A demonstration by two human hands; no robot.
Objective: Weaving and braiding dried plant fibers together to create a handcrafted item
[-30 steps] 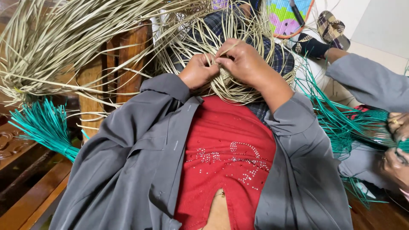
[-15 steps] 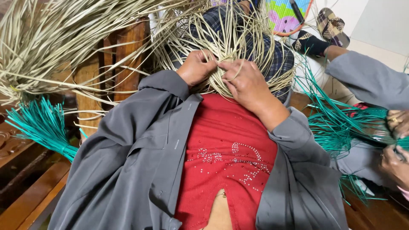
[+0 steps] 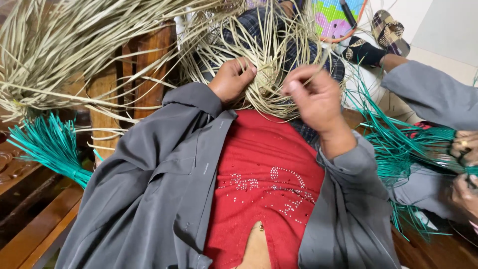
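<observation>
Item: round woven piece of pale straw-coloured flat strips (image 3: 271,87), on the lap, loose strands fanning outward. Left hand (image 3: 231,79) fingers curled, pressing its near edge. Right hand (image 3: 313,97) raised just beside it, pinching a pale strand. Bundle of green strips (image 3: 50,147) lies left

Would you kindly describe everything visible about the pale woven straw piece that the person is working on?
The woven straw piece is made of thin, flat, pale tan strips that look like dried grass or palm. Its centre is a tightly interlaced, rounded patch; from it many loose strands fan outward and upward in all directions. It rests on the person's lap over dark checked fabric, just above the red top. The left hand grips its left edge with the fingers pressed in, while the right hand pinches strands at its right side.
</observation>
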